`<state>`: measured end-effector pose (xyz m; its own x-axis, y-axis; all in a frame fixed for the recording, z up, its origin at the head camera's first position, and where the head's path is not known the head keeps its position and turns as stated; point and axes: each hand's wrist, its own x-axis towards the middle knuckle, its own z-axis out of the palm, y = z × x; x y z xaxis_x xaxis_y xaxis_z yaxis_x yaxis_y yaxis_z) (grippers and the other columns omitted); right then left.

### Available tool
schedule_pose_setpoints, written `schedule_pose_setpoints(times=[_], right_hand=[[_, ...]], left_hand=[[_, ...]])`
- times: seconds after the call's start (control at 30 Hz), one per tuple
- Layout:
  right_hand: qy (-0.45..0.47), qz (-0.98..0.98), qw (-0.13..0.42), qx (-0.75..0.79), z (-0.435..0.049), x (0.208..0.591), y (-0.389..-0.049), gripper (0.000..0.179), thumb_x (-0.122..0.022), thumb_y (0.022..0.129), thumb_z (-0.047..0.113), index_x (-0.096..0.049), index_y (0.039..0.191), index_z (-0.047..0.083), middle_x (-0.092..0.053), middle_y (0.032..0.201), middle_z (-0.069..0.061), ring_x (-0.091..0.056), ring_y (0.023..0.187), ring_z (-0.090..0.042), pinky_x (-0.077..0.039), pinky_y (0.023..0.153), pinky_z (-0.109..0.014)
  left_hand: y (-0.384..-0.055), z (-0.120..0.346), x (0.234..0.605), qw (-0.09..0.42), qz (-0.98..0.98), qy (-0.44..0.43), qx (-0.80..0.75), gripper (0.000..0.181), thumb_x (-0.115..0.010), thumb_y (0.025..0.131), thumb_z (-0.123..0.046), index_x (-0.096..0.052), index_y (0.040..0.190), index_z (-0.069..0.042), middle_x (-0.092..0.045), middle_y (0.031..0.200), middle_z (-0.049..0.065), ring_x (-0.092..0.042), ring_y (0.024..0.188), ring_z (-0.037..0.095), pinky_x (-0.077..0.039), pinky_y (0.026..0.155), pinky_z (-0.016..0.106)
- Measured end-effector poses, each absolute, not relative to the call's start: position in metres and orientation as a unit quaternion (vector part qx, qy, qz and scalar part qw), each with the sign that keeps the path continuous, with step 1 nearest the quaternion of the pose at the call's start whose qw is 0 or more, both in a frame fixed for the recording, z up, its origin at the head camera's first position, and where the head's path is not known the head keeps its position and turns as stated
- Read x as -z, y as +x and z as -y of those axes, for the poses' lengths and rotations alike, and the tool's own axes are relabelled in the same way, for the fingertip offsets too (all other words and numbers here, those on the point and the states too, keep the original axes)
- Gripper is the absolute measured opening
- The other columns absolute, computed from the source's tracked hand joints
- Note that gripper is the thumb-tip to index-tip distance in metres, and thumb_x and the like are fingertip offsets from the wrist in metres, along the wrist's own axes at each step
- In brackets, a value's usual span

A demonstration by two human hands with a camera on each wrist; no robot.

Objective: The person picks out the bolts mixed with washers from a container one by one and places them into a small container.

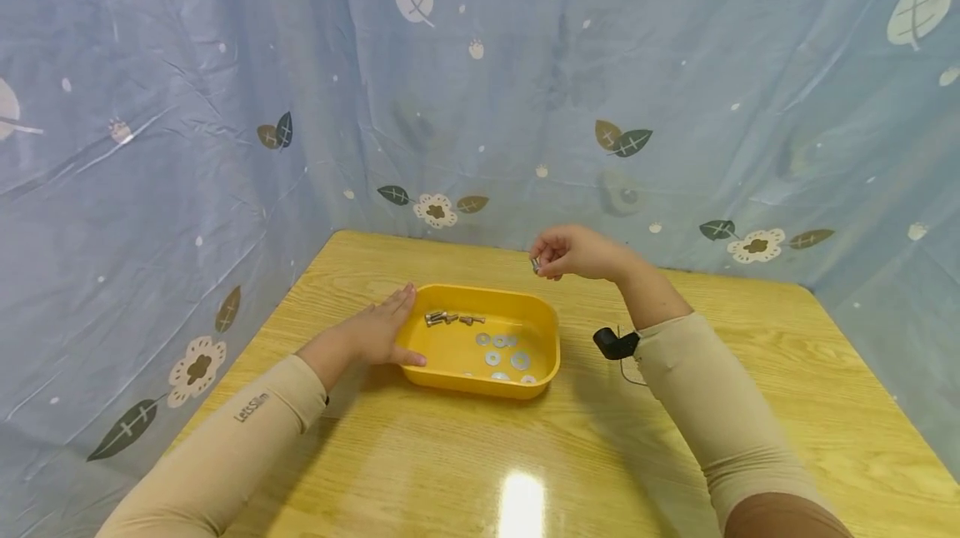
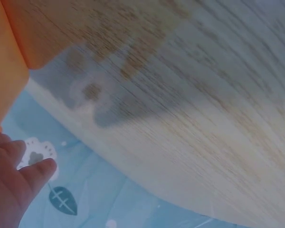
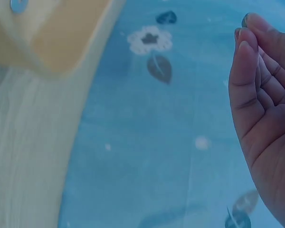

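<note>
A yellow tray (image 1: 551, 371) stands on the wooden table. Several small metal bolts (image 1: 435, 318) lie at its back left, and several flat washers (image 1: 492, 357) are spread over its right half. My left hand (image 1: 381, 331) rests against the tray's left end, fingers extended along the outside and the thumb at the front-left rim. Behind the tray's back-right corner, my right hand (image 1: 573, 253) is raised and pinches a small silvery metal fastener (image 1: 536, 266) between thumb and fingertips. Only a dark bit of it shows in the right wrist view, so its exact kind is unclear.
The wooden table (image 1: 750, 405) extends to both sides and in front of the tray. A blue patterned curtain (image 1: 525, 88) hangs behind and at the sides. A black wrist camera (image 1: 615, 344) with a thin cable hangs at the right sleeve.
</note>
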<state>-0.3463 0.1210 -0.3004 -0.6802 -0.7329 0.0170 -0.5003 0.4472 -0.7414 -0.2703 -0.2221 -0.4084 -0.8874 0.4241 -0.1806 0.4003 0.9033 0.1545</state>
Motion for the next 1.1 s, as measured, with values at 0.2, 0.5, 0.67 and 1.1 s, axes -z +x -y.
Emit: schedule_pose_setpoints(times=[0.2,0.5,0.67,1.1], right_hand=[[-0.349,-0.84,0.154,0.386,-0.16,0.292,-0.337,0.015,-0.062,0.086,0.006,-0.059,0.1,0.001,-0.059,0.078,-0.016,-0.055,0.071,-0.034,-0.051,0.066,-0.035],[-0.282,-0.864,0.122,0.399,-0.219,0.29,-0.329,0.023,-0.063,0.086,0.011,-0.055,0.104,-0.001,-0.057,0.086,-0.014,-0.058,0.075,-0.023,-0.051,0.068,-0.032],[-0.255,-0.867,0.132,0.408,-0.249,0.293,-0.324,0.025,-0.063,0.086,0.012,-0.055,0.106,0.0,-0.056,0.089,-0.013,-0.058,0.081,-0.025,-0.051,0.074,-0.033],[-0.242,-0.85,0.201,0.422,-0.29,0.319,-0.318,0.032,-0.064,0.085,0.014,-0.05,0.106,-0.006,-0.052,0.088,-0.01,-0.055,0.08,-0.018,-0.049,0.075,-0.034]], left_hand=[[-0.267,0.222,0.407,0.11,-0.967,0.22,-0.07,0.113,-0.054,0.074,-0.069,0.001,0.146,-0.001,0.01,0.152,0.012,-0.001,0.139,0.029,-0.017,0.105,0.057],[-0.266,0.222,0.404,0.108,-0.967,0.221,-0.068,0.112,-0.053,0.075,-0.069,0.0,0.146,0.0,0.008,0.152,0.014,-0.003,0.139,0.03,-0.018,0.105,0.057],[-0.266,0.221,0.402,0.109,-0.967,0.221,-0.071,0.112,-0.053,0.075,-0.069,-0.001,0.146,0.0,0.007,0.152,0.014,-0.003,0.139,0.03,-0.018,0.105,0.056],[-0.264,0.221,0.401,0.104,-0.966,0.222,-0.082,0.113,-0.054,0.074,-0.069,-0.002,0.145,0.002,0.004,0.152,0.016,-0.004,0.139,0.032,-0.018,0.105,0.057]])
